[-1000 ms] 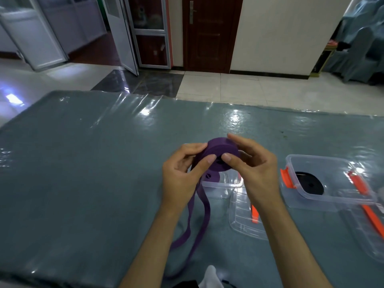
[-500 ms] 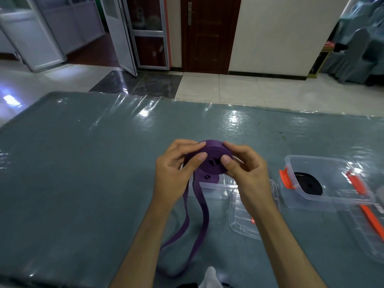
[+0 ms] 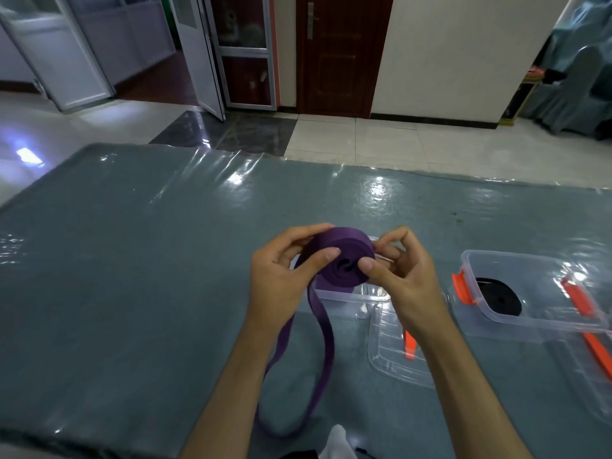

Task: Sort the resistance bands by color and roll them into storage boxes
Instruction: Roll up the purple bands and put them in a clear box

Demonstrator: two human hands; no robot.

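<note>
Half-rolled purple band [image 3: 341,260], black band [image 3: 500,298] boxed

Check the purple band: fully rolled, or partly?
Partly rolled. Both hands, left and right, hold a coil of the purple band, and a long loop hangs loose onto the table.

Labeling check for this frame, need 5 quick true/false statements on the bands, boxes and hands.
1. Both hands, left hand and right hand, hold the purple band. True.
2. The purple band is fully rolled. False: a long loop hangs down to the table.
3. The right-side box holds a rolled black band. True.
4. That box has its lid on. False: it is open on top.
5. The purple band already lies in the box under the hands. False: it is held above it.
</note>
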